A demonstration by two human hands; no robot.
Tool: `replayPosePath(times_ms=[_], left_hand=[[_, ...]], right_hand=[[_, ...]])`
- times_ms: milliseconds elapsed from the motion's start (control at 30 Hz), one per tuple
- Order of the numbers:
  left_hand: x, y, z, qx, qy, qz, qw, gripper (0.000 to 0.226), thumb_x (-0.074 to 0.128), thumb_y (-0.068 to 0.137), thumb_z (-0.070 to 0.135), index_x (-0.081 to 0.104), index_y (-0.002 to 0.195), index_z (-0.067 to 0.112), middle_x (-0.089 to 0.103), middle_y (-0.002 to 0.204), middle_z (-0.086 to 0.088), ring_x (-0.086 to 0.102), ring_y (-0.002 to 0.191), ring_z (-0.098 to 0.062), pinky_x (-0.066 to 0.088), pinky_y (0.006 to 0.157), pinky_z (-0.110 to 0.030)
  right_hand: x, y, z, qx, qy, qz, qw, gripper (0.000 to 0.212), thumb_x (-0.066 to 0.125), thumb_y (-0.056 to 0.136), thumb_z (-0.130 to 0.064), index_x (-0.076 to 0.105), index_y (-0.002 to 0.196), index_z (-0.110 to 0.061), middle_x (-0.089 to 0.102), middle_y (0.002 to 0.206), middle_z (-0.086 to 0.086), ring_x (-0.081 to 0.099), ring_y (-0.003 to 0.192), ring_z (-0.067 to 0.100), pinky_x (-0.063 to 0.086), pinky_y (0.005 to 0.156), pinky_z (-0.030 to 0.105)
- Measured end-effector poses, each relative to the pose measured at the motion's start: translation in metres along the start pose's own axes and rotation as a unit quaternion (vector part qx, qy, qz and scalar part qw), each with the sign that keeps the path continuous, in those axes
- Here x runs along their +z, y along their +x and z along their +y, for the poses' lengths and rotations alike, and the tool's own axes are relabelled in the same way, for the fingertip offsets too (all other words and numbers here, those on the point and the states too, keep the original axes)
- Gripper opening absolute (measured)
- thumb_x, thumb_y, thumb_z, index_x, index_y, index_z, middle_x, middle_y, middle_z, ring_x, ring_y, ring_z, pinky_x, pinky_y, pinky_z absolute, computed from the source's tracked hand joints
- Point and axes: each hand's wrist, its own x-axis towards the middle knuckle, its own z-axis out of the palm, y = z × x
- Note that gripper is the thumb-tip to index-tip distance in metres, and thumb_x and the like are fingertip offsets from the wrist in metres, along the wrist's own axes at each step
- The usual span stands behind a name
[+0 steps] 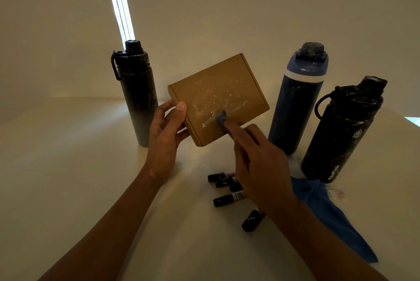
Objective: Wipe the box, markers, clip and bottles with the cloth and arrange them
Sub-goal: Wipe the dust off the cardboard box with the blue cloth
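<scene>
The left hand (166, 135) grips the cardboard box (218, 99) by its left edge, thumb laid on the top face and fingers curled behind it. The box is held off the bench (79, 167), tilted, with its broad face towards the camera. White specks and a pale smear lie on that face, thickest just ahead of the right hand's fingertips.

The right hand (261, 162) holds the blue cloth (329, 212). A bunched tip of it sits under the outstretched fingers and is pressed against the lower part of the box face, beside the smear. The rest of the cloth passes under the hand. It comes out to the right of the right forearm and lies in a long tail on the bench.

Several markers (227, 189) with dark caps lie on the bench directly beneath the right hand and wrist, close together. One more lies a little apart, nearer the person, under the right forearm.

A black bottle (136, 92) stands upright beyond the left hand, just left of the box. A blue bottle (297, 103) stands beyond the right hand, right of the box. A second black bottle (341, 135) with white lettering stands further right, next to the cloth's tail. All three bottles show pale dusty marks. No clip can be made out.

A bright strip of light (118, 1) runs up the wall behind the left-hand bottle.
</scene>
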Motion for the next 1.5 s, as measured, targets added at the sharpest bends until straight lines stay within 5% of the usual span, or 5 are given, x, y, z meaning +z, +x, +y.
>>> replayPosePath(times_ms=[433, 867, 1000, 1267, 1500], left_hand=[[-0.003, 0.001, 0.001, 0.001, -0.005, 0.011, 1.0, 0.06, 0.063, 0.094, 0.045, 0.054, 0.144, 0.014, 0.068, 0.135, -0.006, 0.069, 0.12, -0.028, 0.056, 0.103, -0.053], [-0.002, 0.001, -0.001, -0.006, 0.003, 0.028, 1.0, 0.07, 0.069, 0.087, 0.058, 0.054, 0.144, 0.02, 0.066, 0.138, -0.003, 0.07, 0.119, -0.025, 0.057, 0.102, -0.056], [-0.004, 0.002, 0.0, -0.002, 0.0, 0.018, 1.0, 0.063, 0.065, 0.092, 0.051, 0.055, 0.144, 0.017, 0.065, 0.139, -0.004, 0.068, 0.122, -0.027, 0.056, 0.103, -0.056], [-0.007, 0.002, 0.0, 0.0, 0.01, 0.01, 1.0, 0.061, 0.064, 0.094, 0.047, 0.054, 0.143, 0.012, 0.067, 0.136, -0.008, 0.069, 0.12, -0.03, 0.055, 0.104, -0.056], [-0.004, 0.001, -0.001, -0.001, 0.007, 0.016, 1.0, 0.06, 0.065, 0.093, 0.047, 0.056, 0.142, 0.013, 0.067, 0.135, -0.006, 0.07, 0.12, -0.027, 0.056, 0.103, -0.056]], right_hand=[[-0.002, 0.016, 0.052, 0.051, -0.051, 0.138, 0.988, 0.045, 0.045, 0.102, -0.021, 0.047, 0.148, -0.023, 0.063, 0.109, 0.01, 0.066, 0.09, 0.025, 0.062, 0.077, 0.048], [0.05, -0.005, -0.001, -0.132, -0.018, -0.009, 0.991, 0.024, 0.06, 0.088, -0.018, 0.068, 0.11, -0.01, 0.062, 0.082, 0.006, 0.056, 0.06, 0.015, 0.057, 0.048, 0.032], [0.021, 0.004, 0.015, -0.079, -0.032, 0.015, 0.996, 0.045, 0.045, 0.102, -0.026, 0.045, 0.146, -0.027, 0.06, 0.105, 0.001, 0.056, 0.076, 0.009, 0.055, 0.063, 0.026], [-0.002, 0.016, 0.052, 0.043, -0.052, 0.115, 0.991, 0.048, 0.043, 0.101, -0.025, 0.052, 0.148, -0.016, 0.063, 0.113, 0.01, 0.066, 0.095, 0.024, 0.061, 0.081, 0.042], [0.013, 0.013, 0.036, 0.003, -0.015, 0.079, 0.997, 0.052, 0.051, 0.104, -0.02, 0.042, 0.155, -0.021, 0.057, 0.104, -0.004, 0.054, 0.078, 0.004, 0.051, 0.069, 0.014]])
